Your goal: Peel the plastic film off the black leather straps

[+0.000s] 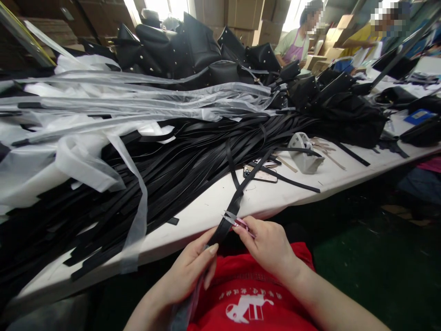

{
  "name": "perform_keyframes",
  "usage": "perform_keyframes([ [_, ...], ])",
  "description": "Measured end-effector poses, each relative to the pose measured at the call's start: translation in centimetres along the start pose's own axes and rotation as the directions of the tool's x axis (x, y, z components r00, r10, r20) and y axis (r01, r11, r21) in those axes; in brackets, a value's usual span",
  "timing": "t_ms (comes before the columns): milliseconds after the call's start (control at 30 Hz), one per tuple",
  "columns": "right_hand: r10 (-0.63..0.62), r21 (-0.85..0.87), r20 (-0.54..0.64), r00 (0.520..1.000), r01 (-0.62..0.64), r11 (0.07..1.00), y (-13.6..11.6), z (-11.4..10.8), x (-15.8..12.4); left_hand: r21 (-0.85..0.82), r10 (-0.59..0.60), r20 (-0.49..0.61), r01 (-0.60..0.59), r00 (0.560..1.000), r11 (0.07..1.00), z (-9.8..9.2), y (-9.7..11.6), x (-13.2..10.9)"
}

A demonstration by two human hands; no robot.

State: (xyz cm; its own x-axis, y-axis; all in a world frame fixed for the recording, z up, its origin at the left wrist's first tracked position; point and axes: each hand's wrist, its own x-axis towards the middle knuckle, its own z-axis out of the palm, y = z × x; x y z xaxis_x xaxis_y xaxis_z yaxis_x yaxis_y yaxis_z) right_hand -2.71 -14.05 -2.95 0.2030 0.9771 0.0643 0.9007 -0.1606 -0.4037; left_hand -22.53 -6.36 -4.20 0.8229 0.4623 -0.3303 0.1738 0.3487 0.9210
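A black strap (225,224) runs from the pile on the table down across the table edge, and my left hand (193,264) grips it between thumb and fingers. Close by on the right, my right hand (263,239) holds small pink-handled scissors (237,220). Their pointed metal blades lie across the strap, just above my left hand. Below my left hand, a clear plastic sleeve (182,312) hangs over the red apron (241,294).
Many black straps (165,170) and plastic sleeves (138,99) cover the white table (193,207). A phone (270,175) and a grey tape dispenser (306,158) lie ahead. Black leather pieces (193,46) are heaped behind. Two people (292,48) are at the back right.
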Motion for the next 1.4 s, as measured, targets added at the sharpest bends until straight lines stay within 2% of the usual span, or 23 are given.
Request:
perform_keyframes([
  [167, -0.029, -0.024, -0.033, 0.999, 0.028, 0.999, 0.4, 0.1, 0.3, 0.021, 0.008, -0.003, -0.008, 1.000, 1.000, 0.1, 0.2, 0.1],
  [267, 0.046, 0.001, -0.137, 0.990, -0.047, 0.999, 1.2, -0.2, 0.7, 0.004, 0.013, -0.010, -0.013, 1.000, 1.000, 0.0, 0.3, 0.1],
  [333, 0.082, 0.078, -0.163, 0.983, -0.070, 0.995, 1.5, -0.8, 0.8, -0.031, 0.021, -0.020, -0.022, 1.000, 0.999, 0.0, 0.3, 0.1],
  [433, -0.008, 0.204, -0.032, 0.999, 0.015, 0.979, 1.4, -1.8, 0.6, -0.074, 0.018, -0.029, -0.021, 0.999, 0.997, -0.2, 0.3, 0.1],
  [533, -0.075, 0.200, 0.104, 0.992, 0.053, 0.978, 0.7, -2.5, 0.4, -0.100, 0.006, -0.034, -0.009, 0.999, 0.995, -0.3, 0.4, 0.1],
  [800, -0.091, 0.058, 0.196, 0.976, 0.081, 0.995, 0.2, -2.6, 1.1, -0.081, -0.004, 0.040, 0.007, 0.999, 0.997, -0.6, 0.3, 0.0],
  [1133, -0.155, -0.045, 0.217, 0.964, 0.168, 0.985, 0.0, -2.5, 1.6, -0.101, 0.001, 0.041, 0.003, 0.999, 0.995, -0.7, 0.1, -0.2],
  [1267, -0.169, -0.015, 0.190, 0.967, 0.175, 0.984, 0.1, -2.2, 1.5, -0.116, 0.001, 0.041, 0.003, 0.999, 0.993, -0.6, 0.0, -0.3],
  [1400, -0.130, 0.042, 0.153, 0.980, 0.125, 0.991, 0.5, -2.1, 1.3, -0.114, 0.013, 0.031, -0.010, 0.999, 0.993, -0.7, 0.1, -0.3],
])
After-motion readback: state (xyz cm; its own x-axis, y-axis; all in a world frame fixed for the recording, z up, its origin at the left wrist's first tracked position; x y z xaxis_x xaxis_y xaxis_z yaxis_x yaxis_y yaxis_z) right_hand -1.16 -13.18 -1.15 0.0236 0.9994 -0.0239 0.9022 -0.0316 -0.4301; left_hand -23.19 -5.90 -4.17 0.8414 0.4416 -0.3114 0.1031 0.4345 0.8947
